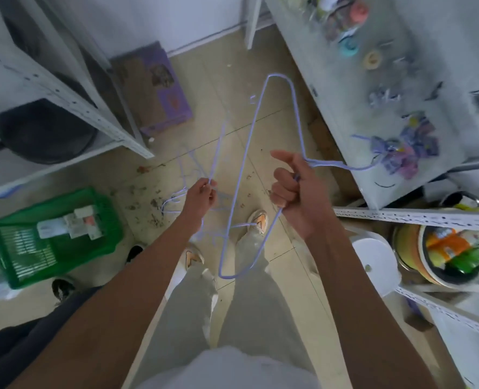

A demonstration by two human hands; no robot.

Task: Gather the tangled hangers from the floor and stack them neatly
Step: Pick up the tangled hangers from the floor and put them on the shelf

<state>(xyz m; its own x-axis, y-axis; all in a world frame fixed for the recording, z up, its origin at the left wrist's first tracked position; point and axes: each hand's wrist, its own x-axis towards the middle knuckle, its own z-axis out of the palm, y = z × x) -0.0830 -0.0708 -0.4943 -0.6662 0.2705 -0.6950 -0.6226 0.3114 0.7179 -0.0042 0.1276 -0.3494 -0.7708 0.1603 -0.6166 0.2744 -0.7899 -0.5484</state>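
Above the floor, right hand (294, 192) grips a thin lilac wire hanger (239, 178).

head view, steeply down, close

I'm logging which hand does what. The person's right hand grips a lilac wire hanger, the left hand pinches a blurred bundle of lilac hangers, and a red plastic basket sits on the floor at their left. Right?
One thing is wrong: the plastic basket is green, not red, as the head view shows. The rest stands: the right hand grips a lilac wire hanger, and the left hand pinches a blurred bundle of lilac hangers.
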